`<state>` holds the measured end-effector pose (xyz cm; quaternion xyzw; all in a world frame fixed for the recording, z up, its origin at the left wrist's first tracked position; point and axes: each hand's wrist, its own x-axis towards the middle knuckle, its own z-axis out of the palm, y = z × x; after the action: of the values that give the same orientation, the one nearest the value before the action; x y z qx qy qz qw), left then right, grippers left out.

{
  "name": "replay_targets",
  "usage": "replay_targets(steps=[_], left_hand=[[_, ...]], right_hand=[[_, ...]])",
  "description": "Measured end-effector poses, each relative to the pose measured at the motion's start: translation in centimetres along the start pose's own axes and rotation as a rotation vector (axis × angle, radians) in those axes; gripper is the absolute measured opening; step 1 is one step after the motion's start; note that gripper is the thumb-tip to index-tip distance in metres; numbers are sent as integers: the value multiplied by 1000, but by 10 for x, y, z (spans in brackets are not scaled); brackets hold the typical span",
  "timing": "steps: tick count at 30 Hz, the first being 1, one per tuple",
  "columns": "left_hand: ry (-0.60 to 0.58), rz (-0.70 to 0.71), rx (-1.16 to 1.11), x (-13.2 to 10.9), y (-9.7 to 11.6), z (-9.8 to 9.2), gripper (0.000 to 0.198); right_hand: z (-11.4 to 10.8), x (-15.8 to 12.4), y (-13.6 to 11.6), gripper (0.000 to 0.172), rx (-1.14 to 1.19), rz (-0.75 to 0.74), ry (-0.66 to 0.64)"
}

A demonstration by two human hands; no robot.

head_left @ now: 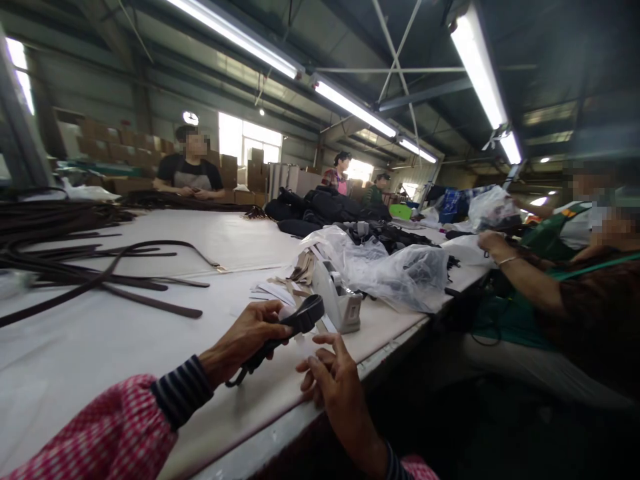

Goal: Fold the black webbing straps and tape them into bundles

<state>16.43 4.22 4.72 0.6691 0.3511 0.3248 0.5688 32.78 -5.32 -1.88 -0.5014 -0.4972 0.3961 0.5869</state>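
My left hand [255, 333] is closed around a black strap [306, 315], folded into a rounded loop at its upper end. The strap's lower end and a thin black loop hang below the fingers. Close by on the right is my right hand [340, 383], its fingers loosely bent and apart, near the strap but not touching it. A faint whitish patch shows between the two hands; I cannot tell what it is. Just beyond them stands a white tape dispenser [343, 303] on the white tabletop [125, 373], with paper and beige strips [283, 287] beside it.
Dark brown belts [145, 293] lie piled at the left. Clear plastic bags [400, 270] and black bags [330, 203] cover the table's far right. A co-worker's arm [530, 273] reaches over the right edge. Another person [190, 170] stands across the table.
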Motion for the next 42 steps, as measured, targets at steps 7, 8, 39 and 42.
replay_targets(steps=[7, 8, 39, 42], left_hand=[[-16, 64, 203, -10, -5, -4, 11], [-8, 69, 230, -14, -7, -5, 11], [228, 309, 294, -45, -11, -39, 16], [284, 357, 409, -45, -14, -39, 19]], right_hand=[[1, -20, -21, 36, -270, -152, -338], [3, -20, -23, 43, -267, -164, -379], [55, 39, -45, 45, -61, 47, -441], [54, 45, -48, 44, -37, 118, -484]])
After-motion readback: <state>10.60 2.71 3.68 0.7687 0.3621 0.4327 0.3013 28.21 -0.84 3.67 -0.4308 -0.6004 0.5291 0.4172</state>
